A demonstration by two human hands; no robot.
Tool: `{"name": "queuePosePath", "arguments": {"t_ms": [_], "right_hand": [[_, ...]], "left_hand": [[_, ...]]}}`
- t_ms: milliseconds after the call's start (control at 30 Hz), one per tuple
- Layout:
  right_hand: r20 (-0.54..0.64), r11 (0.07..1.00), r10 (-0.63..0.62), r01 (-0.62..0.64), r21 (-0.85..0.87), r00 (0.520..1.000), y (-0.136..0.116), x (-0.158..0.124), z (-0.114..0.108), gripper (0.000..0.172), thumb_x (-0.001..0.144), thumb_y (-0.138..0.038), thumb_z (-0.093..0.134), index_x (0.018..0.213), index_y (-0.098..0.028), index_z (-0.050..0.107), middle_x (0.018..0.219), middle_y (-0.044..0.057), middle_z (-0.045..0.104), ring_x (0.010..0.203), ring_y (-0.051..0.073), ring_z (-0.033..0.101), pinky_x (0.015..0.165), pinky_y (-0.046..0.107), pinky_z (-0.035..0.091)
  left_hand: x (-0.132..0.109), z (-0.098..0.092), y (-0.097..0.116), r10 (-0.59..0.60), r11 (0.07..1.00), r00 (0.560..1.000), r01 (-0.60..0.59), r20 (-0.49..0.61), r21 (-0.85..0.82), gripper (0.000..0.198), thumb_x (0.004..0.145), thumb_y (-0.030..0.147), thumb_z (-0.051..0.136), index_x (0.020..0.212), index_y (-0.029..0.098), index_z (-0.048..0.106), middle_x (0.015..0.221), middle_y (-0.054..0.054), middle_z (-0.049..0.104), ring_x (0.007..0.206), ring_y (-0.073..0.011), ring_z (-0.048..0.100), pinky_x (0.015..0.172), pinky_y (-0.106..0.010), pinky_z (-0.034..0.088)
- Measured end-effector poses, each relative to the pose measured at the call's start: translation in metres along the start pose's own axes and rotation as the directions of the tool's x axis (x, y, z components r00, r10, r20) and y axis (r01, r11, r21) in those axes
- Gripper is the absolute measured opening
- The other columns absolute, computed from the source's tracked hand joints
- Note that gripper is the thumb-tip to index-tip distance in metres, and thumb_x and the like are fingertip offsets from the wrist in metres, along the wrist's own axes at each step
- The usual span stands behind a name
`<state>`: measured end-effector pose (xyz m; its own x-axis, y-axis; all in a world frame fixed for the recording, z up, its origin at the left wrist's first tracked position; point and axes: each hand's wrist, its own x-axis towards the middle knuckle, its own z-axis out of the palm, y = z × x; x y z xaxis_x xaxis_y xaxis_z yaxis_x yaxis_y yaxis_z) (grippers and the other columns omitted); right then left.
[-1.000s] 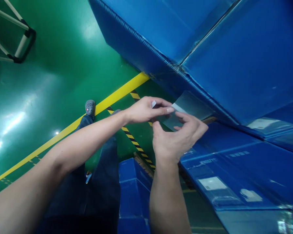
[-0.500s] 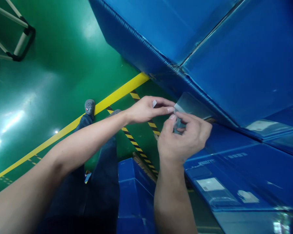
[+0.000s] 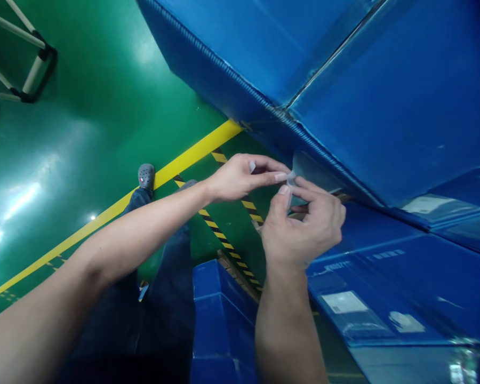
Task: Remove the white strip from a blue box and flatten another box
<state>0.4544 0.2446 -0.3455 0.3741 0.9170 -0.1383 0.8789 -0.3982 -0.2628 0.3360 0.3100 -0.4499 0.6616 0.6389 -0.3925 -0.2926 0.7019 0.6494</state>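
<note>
Both of my hands meet at a clear plastic sleeve (image 3: pixel 314 175), right by the lower edge of a big blue box (image 3: pixel 396 96). With thumb and forefinger, my left hand (image 3: pixel 238 178) pinches the sleeve's near edge, where the film is crumpled. A small white slip (image 3: pixel 252 167) shows between that hand's curled fingers. My right hand (image 3: pixel 302 229) grips the same edge between thumb and fingers, its palm turned toward me. Part of the sleeve lies hidden behind the right fingers.
More blue boxes (image 3: pixel 404 282) stand at right, one bearing a white label (image 3: pixel 344 302). Another blue box (image 3: pixel 212 320) is beside my legs. Yellow tape (image 3: pixel 200 152) and striped tape (image 3: pixel 220 234) mark the green floor. A pipe frame (image 3: pixel 34 72) stands upper left.
My left fingertips have moved slightly right along the sleeve. Its near edge is now more bunched between the hands, and the right fingers have shifted a little.
</note>
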Motion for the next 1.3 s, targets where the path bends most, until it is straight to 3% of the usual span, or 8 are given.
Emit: {"name": "queuePosePath", "arguments": {"t_ms": [200, 400, 667, 867, 933, 1067, 1200, 1300], "right_hand": [[0.036, 0.998, 0.046, -0.047, 0.032, 0.998, -0.002, 0.001, 0.0, 0.032, 0.11, -0.052, 0.051, 0.105, -0.027, 0.069, 0.128, 0.019, 0.076, 0.116, 0.04, 0.073, 0.099, 0.061, 0.059], [-0.045, 1.0, 0.025, -0.024, 0.014, 0.999, -0.003, -0.001, 0.002, 0.029, 0.111, -0.05, 0.051, 0.102, -0.027, 0.066, 0.124, 0.018, 0.079, 0.111, 0.036, 0.076, 0.093, 0.055, 0.063], [-0.052, 1.0, 0.002, -0.002, 0.015, 0.999, -0.002, 0.0, 0.002, 0.023, 0.111, -0.046, 0.052, 0.102, -0.028, 0.065, 0.123, 0.016, 0.08, 0.117, 0.036, 0.077, 0.094, 0.055, 0.063], [-0.085, 0.992, -0.083, 0.091, 0.085, 0.993, 0.001, 0.0, 0.0, 0.013, 0.11, -0.035, 0.06, 0.101, -0.026, 0.064, 0.127, 0.015, 0.081, 0.115, 0.031, 0.078, 0.095, 0.047, 0.063], [-0.108, 0.988, -0.113, 0.124, 0.097, 0.988, 0.002, 0.001, 0.001, 0.009, 0.108, -0.029, 0.064, 0.1, -0.025, 0.065, 0.125, 0.014, 0.083, 0.112, 0.029, 0.08, 0.093, 0.044, 0.064], [-0.282, 0.965, -0.177, 0.223, 0.14, 0.943, 0.008, 0.003, 0.011, 0.007, 0.1, -0.026, 0.072, 0.094, -0.025, 0.068, 0.111, 0.007, 0.086, 0.098, 0.029, 0.083, 0.084, 0.043, 0.066], [-0.311, 0.958, -0.093, 0.17, 0.233, 0.946, 0.009, 0.002, 0.018, 0.004, 0.096, -0.024, 0.074, 0.093, -0.023, 0.072, 0.109, 0.007, 0.087, 0.098, 0.029, 0.084, 0.085, 0.043, 0.067], [-0.31, 0.954, -0.041, 0.13, 0.272, 0.95, 0.007, 0.001, 0.019, 0.004, 0.094, -0.024, 0.074, 0.091, -0.022, 0.072, 0.106, 0.009, 0.086, 0.097, 0.029, 0.084, 0.083, 0.041, 0.067]], "left_hand": [[-0.002, 0.008, 0.007, 0.014, 0.995, 0.995, -0.004, -0.099, 0.102, 0.041, 0.096, 0.056, 0.082, 0.107, 0.016, 0.08, 0.1, -0.006, 0.078, 0.096, -0.0183, 0.072, 0.093, -0.036, 0.058], [0.001, 0.013, 0.006, -0.012, 0.987, 0.98, 0.043, -0.197, 0.153, 0.027, 0.103, 0.043, 0.074, 0.098, 0.017, 0.073, 0.092, -0.004, 0.076, 0.089, -0.015, 0.07, 0.09, -0.032, 0.058], [-0.009, 0.019, 0.004, 0.026, 0.998, 0.987, -0.017, -0.161, 0.052, 0.043, 0.093, 0.056, 0.085, 0.108, 0.015, 0.08, 0.106, -0.008, 0.08, 0.101, -0.0199, 0.073, 0.098, -0.036, 0.058], [-0.008, 0.019, 0.008, 0.078, 0.993, 0.984, -0.064, -0.158, 0.094, 0.048, 0.093, 0.062, 0.083, 0.105, 0.016, 0.082, 0.104, -0.008, 0.08, 0.103, -0.0215, 0.073, 0.097, -0.037, 0.057], [-0.006, 0.019, 0.007, 0.086, 0.991, 0.982, -0.067, -0.17, 0.116, 0.044, 0.094, 0.059, 0.082, 0.103, 0.016, 0.081, 0.102, -0.006, 0.079, 0.1, -0.0199, 0.072, 0.096, -0.035, 0.057], [-0.001, 0.021, 0.004, 0.156, 0.98, 0.968, -0.127, -0.195, 0.155, 0.026, 0.095, 0.043, 0.082, 0.095, 0.018, 0.076, 0.095, -0.003, 0.075, 0.091, -0.0161, 0.068, 0.092, -0.033, 0.055], [0.001, 0.023, -0.001, 0.196, 0.967, 0.956, -0.153, -0.216, 0.203, 0.011, 0.094, 0.028, 0.076, 0.089, 0.019, 0.072, 0.089, 0.0, 0.071, 0.087, -0.0151, 0.065, 0.089, -0.032, 0.053], [-0.001, 0.024, -0.001, 0.187, 0.966, 0.954, -0.135, -0.234, 0.221, 0.011, 0.095, 0.029, 0.074, 0.089, 0.02, 0.071, 0.091, -0.001, 0.072, 0.09, -0.0161, 0.066, 0.091, -0.033, 0.053]]}}
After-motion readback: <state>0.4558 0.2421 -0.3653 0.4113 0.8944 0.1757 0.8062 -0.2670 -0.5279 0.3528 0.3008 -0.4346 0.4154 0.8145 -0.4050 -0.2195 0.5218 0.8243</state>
